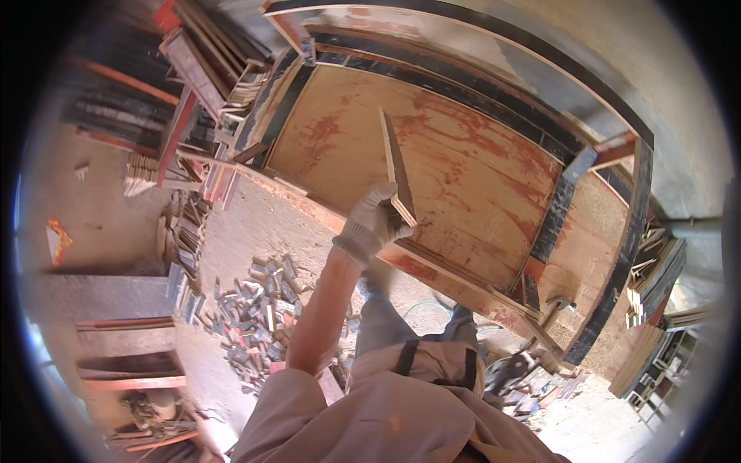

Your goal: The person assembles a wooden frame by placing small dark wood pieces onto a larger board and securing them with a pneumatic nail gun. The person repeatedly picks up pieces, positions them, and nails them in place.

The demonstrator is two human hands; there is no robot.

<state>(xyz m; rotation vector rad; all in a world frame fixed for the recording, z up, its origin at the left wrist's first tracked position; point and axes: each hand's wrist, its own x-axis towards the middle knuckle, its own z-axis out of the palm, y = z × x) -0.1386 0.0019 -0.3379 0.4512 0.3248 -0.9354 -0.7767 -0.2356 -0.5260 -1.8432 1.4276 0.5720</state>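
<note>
My left hand (367, 224), in a pale knitted work glove, is closed around the near end of a narrow wooden board (397, 166). The board is held raised and tilted above a large plywood panel (463, 185) with reddish stains. Its dark face and pale cut edge show, while its far end points away from me. Dark strips edge the panel, and a wooden frame (633, 224) with black-faced members surrounds its far and right sides. No part of my right hand shows. A hammer (559, 305) rests at the near right corner of the bench.
Many small wood offcuts (266, 309) lie heaped on the floor at my left. Stacked boards (204, 58) lean at the far left. More planks (656, 285) stand by the wall at right, near a shelf-like rack (668, 366). A wooden bench (131, 355) is at lower left.
</note>
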